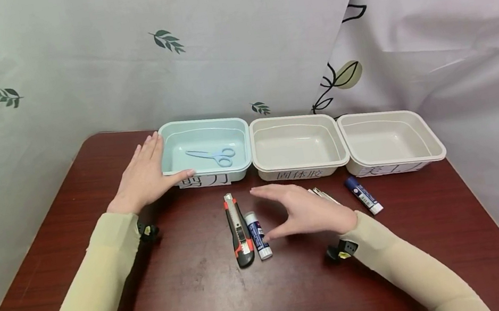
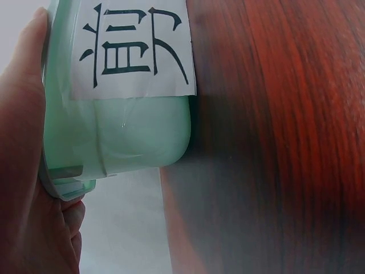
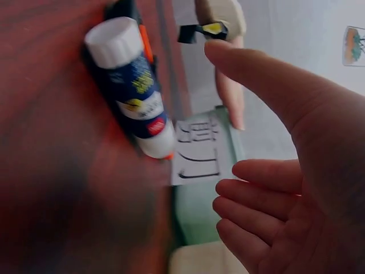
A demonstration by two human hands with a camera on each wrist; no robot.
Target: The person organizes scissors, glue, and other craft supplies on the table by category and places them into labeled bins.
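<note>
My left hand [image 1: 143, 176] rests against the left end of a pale blue-green bin [image 1: 247, 142], fingers straight along its side and thumb on the front rim. In that bin lie light blue scissors [image 1: 215, 155]. My right hand [image 1: 308, 210] hovers over the table, thumb and fingers spread apart, holding nothing. Just left of its thumb lies a glue stick [image 1: 259, 237], dark blue with white ends, which also shows in the right wrist view [image 3: 134, 85]. Beside the glue stick is a black and orange utility knife [image 1: 241, 237].
Right of the blue-green bin stand two beige bins [image 1: 305, 170] [image 1: 438, 155], all with paper labels in front. Another glue stick [image 1: 364, 196] lies before the rightmost bin. A thin metallic object [image 1: 325, 195] is partly hidden behind my right hand. A patterned curtain [image 1: 223, 46] hangs behind.
</note>
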